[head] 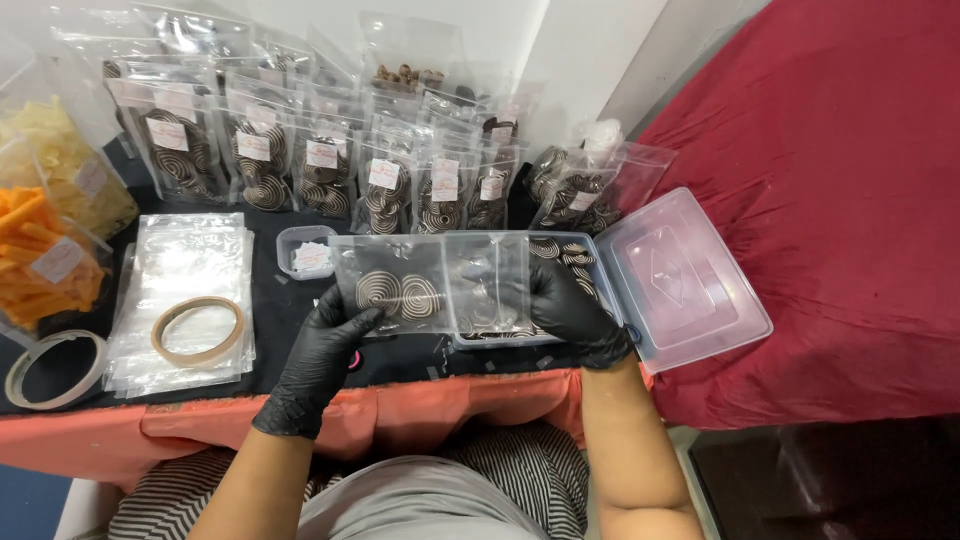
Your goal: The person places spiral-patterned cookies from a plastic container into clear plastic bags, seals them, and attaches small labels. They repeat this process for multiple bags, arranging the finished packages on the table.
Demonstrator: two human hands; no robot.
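Clear pouch (430, 285) lying flat, long axis left-right, left hand (320, 350) and right hand (570, 305) gripping its ends

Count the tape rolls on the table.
2. One tape roll lies on the stack of empty clear bags, left of the left hand; the other sits at the table's front-left edge. More may be hidden.

Both gloved hands, left hand (318, 362) and right hand (572, 310), hold a clear pouch (430, 283) of spiral snacks (400, 295)

Both forearms are bare and reach away from the body. The black-gloved left hand (318, 352) pinches with curled fingers; the gloved right hand (572, 310) has its fingers bent inward.
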